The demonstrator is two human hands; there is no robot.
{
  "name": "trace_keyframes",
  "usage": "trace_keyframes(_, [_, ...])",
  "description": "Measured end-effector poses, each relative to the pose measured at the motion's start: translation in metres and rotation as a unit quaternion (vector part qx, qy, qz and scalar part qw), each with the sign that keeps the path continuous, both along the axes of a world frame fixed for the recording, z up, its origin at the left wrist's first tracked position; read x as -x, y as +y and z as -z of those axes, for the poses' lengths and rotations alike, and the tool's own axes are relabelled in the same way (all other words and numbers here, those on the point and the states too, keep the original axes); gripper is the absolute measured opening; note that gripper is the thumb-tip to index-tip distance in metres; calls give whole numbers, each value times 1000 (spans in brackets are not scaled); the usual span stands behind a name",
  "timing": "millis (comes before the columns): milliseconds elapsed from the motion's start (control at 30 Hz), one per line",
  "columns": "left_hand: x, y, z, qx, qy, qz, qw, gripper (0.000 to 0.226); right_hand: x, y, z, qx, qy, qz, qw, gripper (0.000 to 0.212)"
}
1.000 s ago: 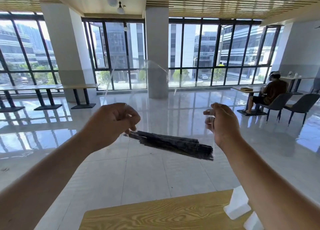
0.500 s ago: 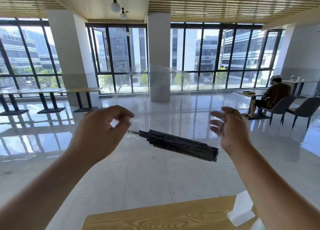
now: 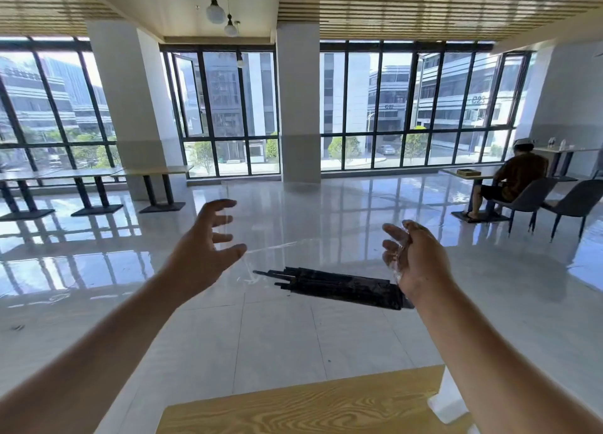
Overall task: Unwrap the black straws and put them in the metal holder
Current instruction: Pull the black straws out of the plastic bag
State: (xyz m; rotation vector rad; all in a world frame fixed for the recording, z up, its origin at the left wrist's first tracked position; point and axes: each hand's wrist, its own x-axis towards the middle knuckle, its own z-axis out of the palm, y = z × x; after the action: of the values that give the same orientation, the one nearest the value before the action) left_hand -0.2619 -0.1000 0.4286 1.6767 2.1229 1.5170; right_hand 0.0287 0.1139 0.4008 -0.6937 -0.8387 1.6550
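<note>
Left hand [image 3: 202, 247] grip spread wide – right hand [image 3: 414, 257] holds clear wrap [image 3: 396, 257] w/ black straws [image 3: 339, 286].

Your wooden table [image 3: 303, 410] fills the bottom centre of the frame, its pale grain top showing only a corner and bare where it is visible. Beyond it, the glossy tiled floor [image 3: 293, 335] stretches to the windows, carrying long tables [image 3: 98, 172] at the left, and at the right grey chairs [image 3: 574, 201] and a seated person [image 3: 515, 179].
</note>
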Motion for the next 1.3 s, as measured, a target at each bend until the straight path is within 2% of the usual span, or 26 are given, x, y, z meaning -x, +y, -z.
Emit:
trace_keyframes(33, [-1, 2, 5, -47, 12, -43, 998, 79, 0, 0, -2, 5, 4, -2, 1000, 18])
trace_keyframes(100, [-2, 3, 7, -94, -48, -101, 989, 89, -2, 1, -6, 15, 16, -6, 1000, 16])
trace_keyframes(133, [-3, 2, 6, -100, -83, -122, 984, 88, -4, 1, -8, 20, 22, -8, 1000, 15])
trace_keyframes(167, [-3, -1, 5, -107, -82, -148, 980, 82, -5, 3, -10, 25, 29, -10, 999, 14])
trace_keyframes(267, [-6, -15, -1, -169, 77, -211, 960, 46, -11, 6, -17, 36, 54, -16, 998, 14])
trace_keyframes(300, [-9, -22, -4, -176, 98, -186, 961, 34, -13, 8, -18, 37, 61, -16, 997, 15])
trace_keyframes(333, [-14, -27, -7, -161, 89, -145, 972, 34, -15, 9, -20, 38, 66, -17, 997, 15])
trace_keyframes(400, [-29, -35, -14, -72, 46, -59, 995, 51, -17, 11, -21, 42, 83, -23, 995, 16])
trace_keyframes(467, [-40, -32, -20, 32, 40, -27, 998, 59, -17, 12, -21, 46, 91, -29, 994, 16])
trace_keyframes(533, [-46, -23, -24, 87, -19, -8, 996, 62, -16, 11, -21, 47, 89, -33, 994, 16])
trace_keyframes(567, [-49, -18, -25, 95, -61, 8, 994, 57, -15, 11, -20, 48, 88, -37, 994, 18])
trace_keyframes(633, [-53, -11, -30, 93, -90, 22, 991, 28, -13, 12, -19, 51, 85, -41, 994, 21])
trace_keyframes(700, [-54, -9, -34, 94, -57, -1, 994, 6, -13, 14, -17, 56, 77, -39, 995, 21])
trace_keyframes(800, [-54, -16, -43, 61, 28, -22, 998, 10, -15, 19, -11, 50, 41, -15, 998, 15])
trace_keyframes(900, [-58, -24, -49, -2, 149, -35, 988, 8, -15, 20, -1, 37, -1, 13, 999, 14])
trace_keyframes(933, [-60, -25, -50, -10, 158, -39, 987, 11, -14, 20, 1, 33, -11, 23, 999, 14])
trace_keyframes(967, [-61, -25, -51, -9, 146, -33, 989, 14, -14, 20, 3, 29, -20, 34, 999, 13])
trace_keyframes(1100, [-59, -23, -53, 3, 11, 58, 998, 25, -13, 19, 5, 11, -25, 41, 999, 14])
trace_keyframes(1233, [-59, -23, -54, -3, -5, 21, 1000, 22, -8, 11, 3, -7, -14, -59, 998, 35])
trace_keyframes(1300, [-60, -22, -56, -23, -27, -2, 999, 17, -3, 4, 7, -21, -40, -107, 993, 35])
